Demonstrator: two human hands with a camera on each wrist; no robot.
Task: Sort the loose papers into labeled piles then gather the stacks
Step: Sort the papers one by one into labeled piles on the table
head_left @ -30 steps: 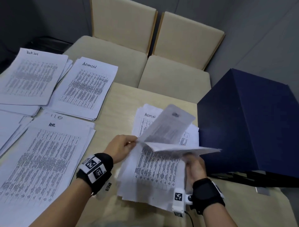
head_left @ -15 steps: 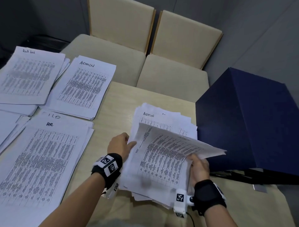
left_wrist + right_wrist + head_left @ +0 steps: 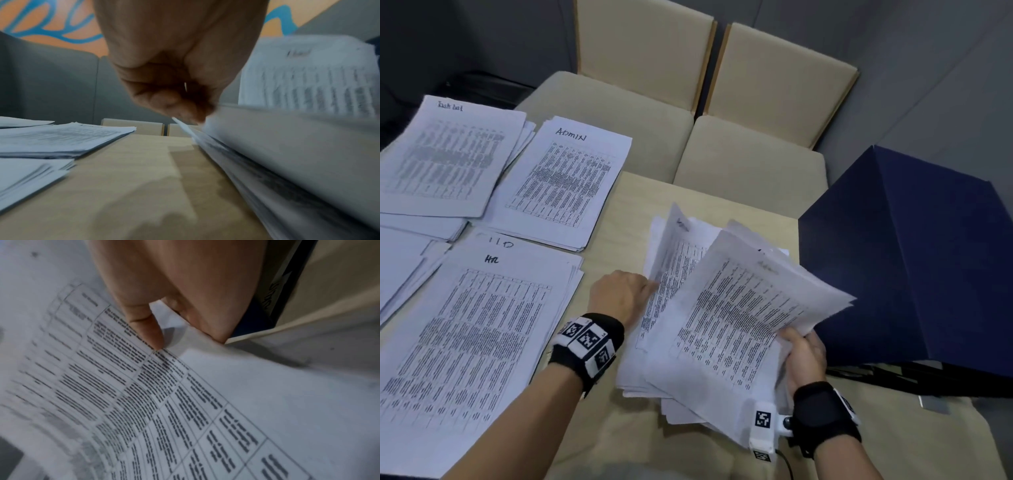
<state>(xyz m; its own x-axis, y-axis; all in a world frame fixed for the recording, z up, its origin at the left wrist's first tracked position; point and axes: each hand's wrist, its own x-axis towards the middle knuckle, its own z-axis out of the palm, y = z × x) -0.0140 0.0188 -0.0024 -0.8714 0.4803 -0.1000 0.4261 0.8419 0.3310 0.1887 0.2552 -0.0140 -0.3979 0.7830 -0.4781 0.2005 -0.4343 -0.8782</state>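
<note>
Your right hand (image 3: 803, 356) grips a fanned sheaf of printed sheets (image 3: 743, 308) by its near right corner, thumb on top and fingers curled beneath, lifting it off the unsorted pile (image 3: 640, 370), which lies on the table (image 3: 616, 205) just left of the dark blue box (image 3: 914, 253). In the right wrist view the thumb (image 3: 148, 331) presses the printed face while the paper's edge curls between thumb and fingers.

Your left hand (image 3: 619, 294), at the pile's left edge, has its fingers curled and pinches the edge of one sheet (image 3: 671, 253), which stands tilted up from the pile; the left wrist view shows that sheet's thin edge caught at the fingertips (image 3: 185, 112).

Left of the unsorted pile, well apart from it, lie the sorted stacks: the one headed "ADMIN" (image 3: 565, 181) toward the far side, the "HR" stack (image 3: 472, 335) nearer you, and beyond it the "Task list" stack (image 3: 445, 157) at the far left. Two beige chairs (image 3: 698, 102) stand behind the table.
</note>
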